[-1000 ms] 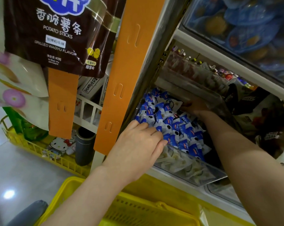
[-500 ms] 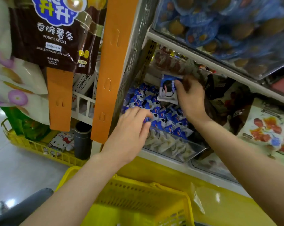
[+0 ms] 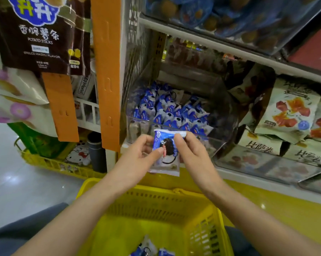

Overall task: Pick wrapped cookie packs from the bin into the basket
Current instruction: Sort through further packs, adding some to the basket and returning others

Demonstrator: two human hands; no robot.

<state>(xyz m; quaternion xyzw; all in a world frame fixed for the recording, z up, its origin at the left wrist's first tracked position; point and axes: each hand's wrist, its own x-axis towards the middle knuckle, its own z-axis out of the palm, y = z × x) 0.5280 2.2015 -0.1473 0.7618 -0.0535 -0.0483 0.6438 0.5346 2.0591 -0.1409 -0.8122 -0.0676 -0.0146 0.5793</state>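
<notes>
Cookie pack (image 3: pixel 168 159): now out of the bin (image 3: pixel 220 145), held between it and the yellow slotted basket (image 3: pixel 156 198).
Grip: I see left hand (image 3: pixel 135 163) and right hand (image 3: pixel 194 156) both pinching it; earlier only the right.
Surface: glossy, flat.

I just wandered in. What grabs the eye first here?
The left hand and right hand pinch one wrapped cookie pack at the centre, above a bright yellow basket. Behind, blue packs fill a clear bin; a dark potato sticks bag hangs top left.
</notes>
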